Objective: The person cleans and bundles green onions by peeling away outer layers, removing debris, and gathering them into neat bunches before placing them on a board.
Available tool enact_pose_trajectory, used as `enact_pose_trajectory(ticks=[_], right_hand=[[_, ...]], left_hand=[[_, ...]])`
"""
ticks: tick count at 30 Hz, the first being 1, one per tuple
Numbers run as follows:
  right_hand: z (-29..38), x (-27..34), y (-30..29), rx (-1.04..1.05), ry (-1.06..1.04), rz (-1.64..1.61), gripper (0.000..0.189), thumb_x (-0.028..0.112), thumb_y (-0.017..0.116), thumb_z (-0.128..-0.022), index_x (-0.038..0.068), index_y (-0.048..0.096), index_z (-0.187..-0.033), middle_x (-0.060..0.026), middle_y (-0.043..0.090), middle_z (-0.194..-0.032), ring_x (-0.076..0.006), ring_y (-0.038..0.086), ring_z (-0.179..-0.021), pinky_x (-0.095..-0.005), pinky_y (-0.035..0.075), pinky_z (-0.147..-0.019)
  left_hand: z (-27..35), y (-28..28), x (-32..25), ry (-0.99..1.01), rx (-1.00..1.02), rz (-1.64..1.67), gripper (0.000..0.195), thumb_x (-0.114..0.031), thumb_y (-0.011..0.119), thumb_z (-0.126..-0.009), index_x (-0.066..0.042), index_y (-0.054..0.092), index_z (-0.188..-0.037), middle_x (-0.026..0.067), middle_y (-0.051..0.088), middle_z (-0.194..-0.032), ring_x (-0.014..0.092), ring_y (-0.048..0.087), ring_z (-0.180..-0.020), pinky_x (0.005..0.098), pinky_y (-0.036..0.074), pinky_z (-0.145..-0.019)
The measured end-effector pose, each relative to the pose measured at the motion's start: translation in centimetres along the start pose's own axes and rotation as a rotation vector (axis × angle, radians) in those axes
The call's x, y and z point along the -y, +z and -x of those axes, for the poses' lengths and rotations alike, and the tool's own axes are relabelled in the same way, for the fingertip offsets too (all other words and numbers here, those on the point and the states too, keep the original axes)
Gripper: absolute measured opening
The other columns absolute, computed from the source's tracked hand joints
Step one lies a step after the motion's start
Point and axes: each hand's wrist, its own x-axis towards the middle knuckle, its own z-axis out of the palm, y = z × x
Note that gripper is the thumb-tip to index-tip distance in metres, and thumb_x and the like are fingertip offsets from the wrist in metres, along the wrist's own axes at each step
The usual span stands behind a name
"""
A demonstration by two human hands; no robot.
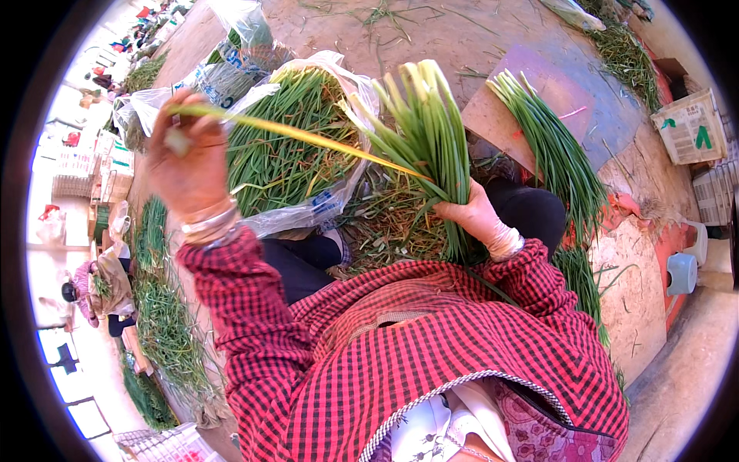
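Note:
In my right hand (476,222) is an upright bundle of garlic chives (430,133), pale stem ends up. My left hand (187,156), blurred and raised at the left, pinches one end of a long yellowed leaf (306,137). The leaf stretches taut across to the bundle. Something whitish on the left fingers is too blurred to name. Below and between the hands lies an opened clear plastic bag (288,219) full of loose chives (288,144). A second bunch of chives (554,138) rests on a flat board (491,118) beyond my right hand.
Leaf scraps (392,219) litter the floor between my legs. Another plastic-wrapped bundle (231,72) stands behind the bag. At the right are a plastic crate (690,127) and a light blue stool (681,274). A person (107,289) sits at far left beside heaped greens (170,323).

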Motion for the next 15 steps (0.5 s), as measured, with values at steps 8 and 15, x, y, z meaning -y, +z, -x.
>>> enact_pose_trajectory(ticks=[8,15], right_hand=[[-0.4,-0.8,-1.4,-0.228,0.005,0.031,0.042,0.004,0.073,-0.078,0.002,0.059,-0.117,-0.0006,0.066,-0.103,-0.0108,0.060,-0.091,-0.0280,0.049,-0.084],[0.0,-0.8,-0.3,-0.172,-0.099,0.106,0.047,0.001,0.072,-0.078,0.004,0.056,-0.123,-0.0004,0.065,-0.109,-0.0093,0.058,-0.096,-0.0275,0.048,-0.086]], left_hand=[[4.3,-2.9,-10.2,0.188,0.046,-0.347,0.016,-0.002,0.061,-0.082,0.000,0.056,-0.097,0.0073,0.061,-0.092,0.017,0.060,-0.076,0.0310,0.048,-0.074],[4.7,-0.9,5.6,-0.325,-0.014,-1.251,0.038,-0.008,0.064,-0.089,-0.004,0.059,-0.126,0.0073,0.069,-0.102,0.011,0.064,-0.082,0.0241,0.051,-0.074]])
